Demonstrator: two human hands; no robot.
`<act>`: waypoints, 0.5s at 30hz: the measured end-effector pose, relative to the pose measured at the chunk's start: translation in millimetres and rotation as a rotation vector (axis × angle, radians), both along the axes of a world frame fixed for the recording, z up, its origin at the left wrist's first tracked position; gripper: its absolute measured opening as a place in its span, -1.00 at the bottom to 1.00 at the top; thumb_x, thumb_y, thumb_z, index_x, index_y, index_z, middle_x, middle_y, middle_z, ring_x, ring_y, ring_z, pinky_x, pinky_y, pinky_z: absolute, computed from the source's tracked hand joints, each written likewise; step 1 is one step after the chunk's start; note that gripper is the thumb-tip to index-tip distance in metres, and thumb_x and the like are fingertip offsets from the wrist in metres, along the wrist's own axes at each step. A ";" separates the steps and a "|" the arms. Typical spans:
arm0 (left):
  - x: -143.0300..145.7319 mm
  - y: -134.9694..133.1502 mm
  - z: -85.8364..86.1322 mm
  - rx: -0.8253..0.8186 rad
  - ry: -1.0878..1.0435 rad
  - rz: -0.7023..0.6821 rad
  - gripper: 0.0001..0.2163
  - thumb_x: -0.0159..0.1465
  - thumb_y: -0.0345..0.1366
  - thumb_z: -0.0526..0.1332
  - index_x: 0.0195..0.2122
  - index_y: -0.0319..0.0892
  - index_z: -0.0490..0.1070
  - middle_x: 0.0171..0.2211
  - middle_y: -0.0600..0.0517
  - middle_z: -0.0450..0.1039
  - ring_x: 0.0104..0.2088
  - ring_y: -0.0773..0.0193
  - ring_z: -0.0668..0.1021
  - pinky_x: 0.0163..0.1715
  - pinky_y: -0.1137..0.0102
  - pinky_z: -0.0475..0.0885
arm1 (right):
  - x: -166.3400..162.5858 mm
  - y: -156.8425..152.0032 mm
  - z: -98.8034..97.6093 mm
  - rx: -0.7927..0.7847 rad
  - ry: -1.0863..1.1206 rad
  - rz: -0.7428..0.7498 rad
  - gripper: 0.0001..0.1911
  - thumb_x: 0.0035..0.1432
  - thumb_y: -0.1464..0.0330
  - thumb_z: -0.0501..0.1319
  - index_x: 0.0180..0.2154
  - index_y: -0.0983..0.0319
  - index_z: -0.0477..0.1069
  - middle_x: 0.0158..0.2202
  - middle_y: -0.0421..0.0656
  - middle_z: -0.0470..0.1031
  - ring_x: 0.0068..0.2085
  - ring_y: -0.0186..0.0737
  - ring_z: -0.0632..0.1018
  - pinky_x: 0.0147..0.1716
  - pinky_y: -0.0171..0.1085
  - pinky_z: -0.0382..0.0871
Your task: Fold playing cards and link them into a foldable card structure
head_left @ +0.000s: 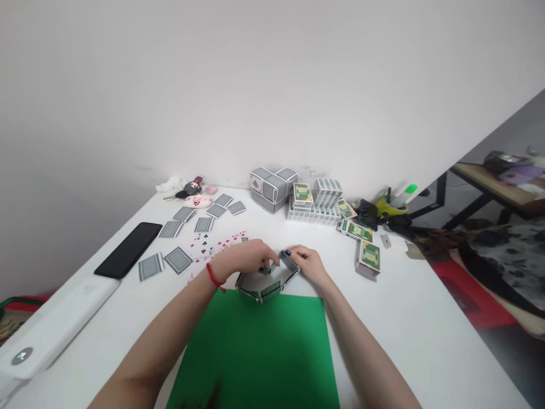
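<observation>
A low ring of folded playing cards (271,289), with several upright sides, stands at the far edge of a green sheet (259,352). My left hand (250,257), with a red cord at the wrist, reaches over the ring's far left side. Its fingers point down and are closed at the far wall; the exact grip is partly hidden. At the far right corner, my right hand (308,263) pinches the card wall between thumb and fingers. Face-up playing cards (204,244) lie beyond my left hand, and grey-backed cards (179,259) are scattered to its left.
A black phone (128,250) and a long white device (59,326) lie on the left. Against the wall stand a folded-card structure (273,190) and stacked card boxes (314,213). More boxes (368,257) and a yellow pen holder (390,205) are on the right.
</observation>
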State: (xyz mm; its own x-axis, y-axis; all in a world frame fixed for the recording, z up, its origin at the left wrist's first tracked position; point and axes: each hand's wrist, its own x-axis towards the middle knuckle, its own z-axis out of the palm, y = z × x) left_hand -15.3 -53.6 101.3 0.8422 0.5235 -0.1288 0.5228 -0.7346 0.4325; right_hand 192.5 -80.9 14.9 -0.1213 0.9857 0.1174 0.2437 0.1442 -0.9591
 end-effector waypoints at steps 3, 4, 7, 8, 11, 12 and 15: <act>6.5 -0.8 -0.3 0.087 0.029 -0.031 -0.70 0.04 -0.60 0.11 -0.35 -0.09 0.52 -0.51 0.08 0.51 -0.51 0.37 0.47 -0.50 0.54 0.23 | -2.0 -0.7 4.0 0.027 -0.014 0.018 -0.71 0.03 0.16 0.17 -0.45 0.24 0.51 -0.33 -0.08 0.53 -0.30 -0.18 0.50 -0.32 -0.27 0.35; 8.5 -0.5 -1.1 0.106 0.040 -0.038 -0.73 0.05 -0.58 0.12 -0.38 -0.10 0.52 -0.51 0.07 0.52 -0.51 0.36 0.47 -0.50 0.53 0.23 | -2.7 -1.4 5.5 0.035 -0.023 0.025 -0.69 0.05 0.16 0.15 -0.48 0.24 0.50 -0.34 -0.08 0.53 -0.30 -0.19 0.50 -0.31 -0.27 0.35; 12.5 2.1 -4.4 0.135 0.050 -0.063 -0.75 0.06 -0.55 0.12 -0.41 -0.11 0.53 -0.50 0.06 0.53 -0.50 0.35 0.47 -0.49 0.52 0.24 | -3.0 -3.7 8.5 0.045 -0.069 0.046 -0.60 0.12 0.16 0.08 -0.56 0.25 0.48 -0.40 -0.11 0.52 -0.35 -0.23 0.49 -0.35 -0.29 0.33; 13.2 3.4 -5.2 0.128 0.042 -0.074 -0.75 0.06 -0.55 0.12 -0.41 -0.11 0.53 -0.49 0.05 0.53 -0.49 0.35 0.47 -0.47 0.53 0.25 | -2.0 -4.4 8.9 0.040 -0.087 0.049 -0.60 0.14 0.15 0.06 -0.54 0.25 0.49 -0.41 -0.11 0.51 -0.37 -0.24 0.48 -0.37 -0.30 0.33; 13.5 6.9 -5.1 0.076 0.005 -0.092 -0.74 0.04 -0.56 0.13 -0.39 -0.11 0.54 -0.47 0.07 0.53 -0.47 0.37 0.47 -0.42 0.54 0.28 | 5.2 -6.9 9.6 0.026 -0.110 0.010 -0.64 0.14 0.15 0.06 -0.37 0.24 0.52 -0.36 -0.11 0.52 -0.37 -0.23 0.48 -0.41 -0.30 0.34; 13.2 7.7 -4.2 0.059 -0.005 -0.098 -0.74 0.04 -0.57 0.13 -0.40 -0.12 0.54 -0.47 0.08 0.52 -0.46 0.37 0.47 -0.40 0.55 0.29 | 8.6 -8.4 10.3 0.031 -0.111 -0.013 -0.65 0.13 0.16 0.07 -0.32 0.24 0.52 -0.32 -0.09 0.52 -0.35 -0.22 0.49 -0.42 -0.30 0.35; 11.7 8.9 -0.7 0.039 -0.040 -0.126 -0.74 0.02 -0.59 0.15 -0.42 -0.12 0.55 -0.42 0.06 0.46 -0.45 0.39 0.44 -0.40 0.56 0.29 | 17.7 -17.3 15.7 0.112 -0.129 -0.081 -0.70 0.13 0.23 0.08 -0.23 0.22 0.50 -0.21 -0.05 0.49 -0.26 -0.19 0.48 -0.44 -0.31 0.36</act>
State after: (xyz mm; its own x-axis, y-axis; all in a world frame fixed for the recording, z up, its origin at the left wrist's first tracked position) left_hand -3.7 -44.7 100.6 0.9055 0.4175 -0.0758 0.4086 -0.8097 0.4213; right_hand 210.2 -98.2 30.6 -0.0635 0.9744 0.2156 0.3792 0.2233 -0.8980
